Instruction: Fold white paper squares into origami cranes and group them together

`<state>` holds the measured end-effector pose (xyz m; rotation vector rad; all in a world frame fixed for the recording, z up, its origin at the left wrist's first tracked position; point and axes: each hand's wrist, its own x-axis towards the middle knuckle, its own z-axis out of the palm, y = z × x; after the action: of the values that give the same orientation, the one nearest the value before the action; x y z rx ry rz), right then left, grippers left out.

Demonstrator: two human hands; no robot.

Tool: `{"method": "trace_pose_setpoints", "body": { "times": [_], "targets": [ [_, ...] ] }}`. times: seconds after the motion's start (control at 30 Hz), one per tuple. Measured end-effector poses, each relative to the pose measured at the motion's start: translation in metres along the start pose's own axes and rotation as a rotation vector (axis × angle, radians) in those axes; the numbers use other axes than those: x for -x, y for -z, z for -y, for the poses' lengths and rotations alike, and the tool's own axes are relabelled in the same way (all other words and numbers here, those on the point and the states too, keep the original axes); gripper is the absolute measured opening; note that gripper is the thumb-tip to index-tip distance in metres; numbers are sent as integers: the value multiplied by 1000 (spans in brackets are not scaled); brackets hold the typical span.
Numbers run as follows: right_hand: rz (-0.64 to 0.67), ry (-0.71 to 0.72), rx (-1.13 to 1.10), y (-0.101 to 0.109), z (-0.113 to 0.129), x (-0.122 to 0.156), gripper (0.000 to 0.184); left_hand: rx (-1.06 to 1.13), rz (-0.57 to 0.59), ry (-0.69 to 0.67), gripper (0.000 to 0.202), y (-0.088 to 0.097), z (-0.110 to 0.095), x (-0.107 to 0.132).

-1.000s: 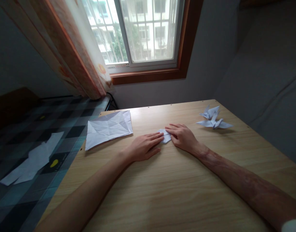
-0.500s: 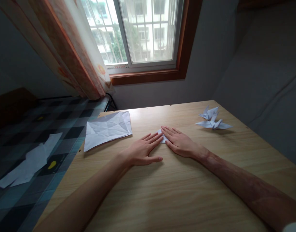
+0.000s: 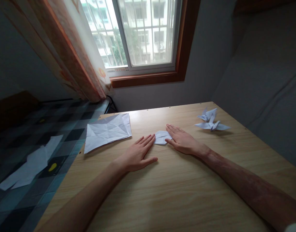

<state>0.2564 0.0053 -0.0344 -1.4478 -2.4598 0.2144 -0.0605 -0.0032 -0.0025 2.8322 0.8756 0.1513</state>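
Observation:
A small folded piece of white paper (image 3: 161, 138) lies flat on the wooden table (image 3: 148, 193), between my two hands. The fingertips of my left hand (image 3: 139, 154) rest at its left edge, fingers stretched and thumb apart. On the other side, my right hand (image 3: 183, 139) lies flat with its fingers over the paper's right end, hiding that part. Creases run across the middle of the paper. Neither hand grips anything.
Creased white sheets (image 3: 108, 131) lie at the table's back left. Two folded paper cranes (image 3: 212, 125) stand at the back right. Left of the table, paper scraps (image 3: 35, 162) lie on a checked bedspread (image 3: 8, 206). A window (image 3: 150, 35) is behind.
My hands have moved apart, the left one leftward and the right one slightly rightward. More of the folded paper between them now shows.

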Motion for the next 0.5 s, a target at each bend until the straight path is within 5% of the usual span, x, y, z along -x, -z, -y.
{"method": "trace_pose_setpoints", "body": {
  "times": [0.23,0.5],
  "targets": [
    [21,42,-17,4,-8,8,78,-22,-63,87,78,0,-5,14],
    [-189,215,-203,17,-11,24,55,-120,-347,168,46,8,-22,6]
  ]
}}
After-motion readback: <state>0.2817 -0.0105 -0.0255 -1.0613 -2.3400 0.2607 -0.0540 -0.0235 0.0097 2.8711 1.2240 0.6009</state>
